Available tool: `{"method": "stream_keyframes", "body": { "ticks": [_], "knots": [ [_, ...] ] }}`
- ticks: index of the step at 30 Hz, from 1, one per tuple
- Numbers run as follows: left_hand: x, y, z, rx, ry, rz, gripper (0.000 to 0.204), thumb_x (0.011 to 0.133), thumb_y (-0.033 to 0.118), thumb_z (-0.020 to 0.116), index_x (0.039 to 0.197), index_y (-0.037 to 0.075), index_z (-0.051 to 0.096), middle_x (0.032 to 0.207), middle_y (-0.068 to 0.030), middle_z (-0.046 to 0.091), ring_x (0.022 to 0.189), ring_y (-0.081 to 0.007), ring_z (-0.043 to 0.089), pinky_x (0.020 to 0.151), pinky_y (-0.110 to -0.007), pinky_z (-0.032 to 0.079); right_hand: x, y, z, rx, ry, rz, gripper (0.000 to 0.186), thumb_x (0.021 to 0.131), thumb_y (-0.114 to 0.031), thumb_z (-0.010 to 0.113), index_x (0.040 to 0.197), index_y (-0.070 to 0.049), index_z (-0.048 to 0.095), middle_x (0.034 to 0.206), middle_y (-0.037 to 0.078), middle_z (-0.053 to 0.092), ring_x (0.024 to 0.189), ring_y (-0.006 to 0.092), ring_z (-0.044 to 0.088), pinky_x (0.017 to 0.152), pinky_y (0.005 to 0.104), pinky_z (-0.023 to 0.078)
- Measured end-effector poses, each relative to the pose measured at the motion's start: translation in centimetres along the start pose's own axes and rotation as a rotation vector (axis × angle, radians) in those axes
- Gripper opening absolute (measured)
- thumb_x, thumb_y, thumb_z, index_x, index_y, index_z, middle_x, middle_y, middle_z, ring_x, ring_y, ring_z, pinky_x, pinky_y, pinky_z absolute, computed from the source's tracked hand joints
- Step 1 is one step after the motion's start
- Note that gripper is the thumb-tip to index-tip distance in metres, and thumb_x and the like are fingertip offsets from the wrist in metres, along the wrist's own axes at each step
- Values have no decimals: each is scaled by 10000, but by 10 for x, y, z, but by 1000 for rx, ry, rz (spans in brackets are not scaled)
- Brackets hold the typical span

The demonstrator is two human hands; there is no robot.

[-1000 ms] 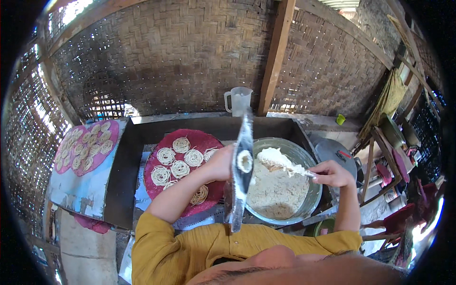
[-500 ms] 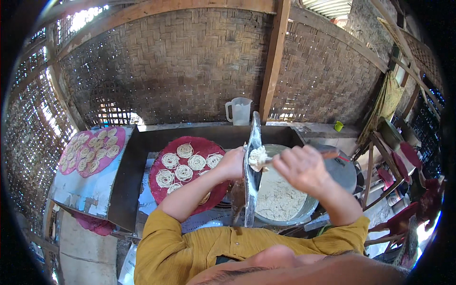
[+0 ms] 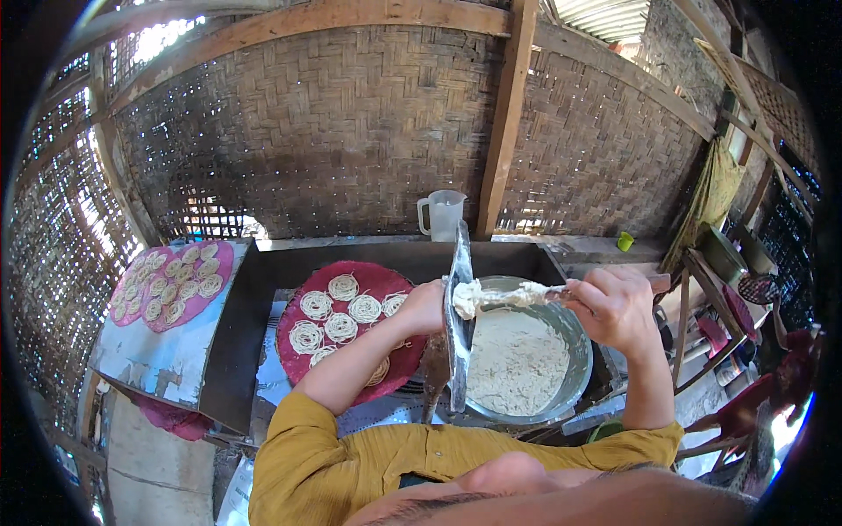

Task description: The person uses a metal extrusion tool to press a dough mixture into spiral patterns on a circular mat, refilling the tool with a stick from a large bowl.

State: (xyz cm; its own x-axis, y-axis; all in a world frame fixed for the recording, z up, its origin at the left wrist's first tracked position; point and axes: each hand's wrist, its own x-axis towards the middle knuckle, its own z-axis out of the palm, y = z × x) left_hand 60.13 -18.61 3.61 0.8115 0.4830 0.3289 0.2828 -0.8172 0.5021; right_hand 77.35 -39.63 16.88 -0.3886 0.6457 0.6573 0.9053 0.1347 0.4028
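Observation:
My right hand [image 3: 614, 307] is closed round the handle of a dough-caked wooden spatula [image 3: 535, 296], held roughly level above a round basin [image 3: 583, 351] of pale dough [image 3: 517, 364]. The spatula's tip meets a lump of dough [image 3: 467, 300] at the face of a long, dough-smeared board [image 3: 460, 346], seen nearly edge-on. Against the board's left side, my left hand [image 3: 426, 309] is closed, its fingertips partly hidden by the board. Below and left of that hand lies a round red mat [image 3: 364, 279] with several coiled noodle nests [image 3: 340, 328], partly covered by my forearm.
More noodle nests lie on pink mats [image 3: 175, 316] atop a pale blue worn surface [image 3: 145, 359] at left. A clear jug [image 3: 445, 216] and a small green cup [image 3: 624, 241] stand on the ledge by the woven wall [image 3: 351, 131]. Pots [image 3: 721, 254] sit at right.
My right hand has drawn back to the right and turned, so more of the coated spatula shows. The dough lump stays at the board. My left hand keeps its place there.

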Motion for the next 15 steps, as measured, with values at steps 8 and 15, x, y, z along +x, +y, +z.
{"method": "stream_keyframes", "body": {
  "ticks": [8,15],
  "knots": [
    [5,12,11,68,-18,5,364,682,355,577,861,40,621,893,-202,596,863,-351,560,757,-400,452,4,-33,51,-72,-86,-212,112,664,-134,595,762,-131,540,598,-18,438,543,133,479,501,283,374],
    [3,-19,-6,33,0,-37,406,678,358,581,951,59,593,956,-197,582,889,-345,554,757,-399,454,-8,-8,23,85,-4,42,175,617,-155,654,753,-110,554,603,5,480,568,174,522,528,304,403]
  ]
}}
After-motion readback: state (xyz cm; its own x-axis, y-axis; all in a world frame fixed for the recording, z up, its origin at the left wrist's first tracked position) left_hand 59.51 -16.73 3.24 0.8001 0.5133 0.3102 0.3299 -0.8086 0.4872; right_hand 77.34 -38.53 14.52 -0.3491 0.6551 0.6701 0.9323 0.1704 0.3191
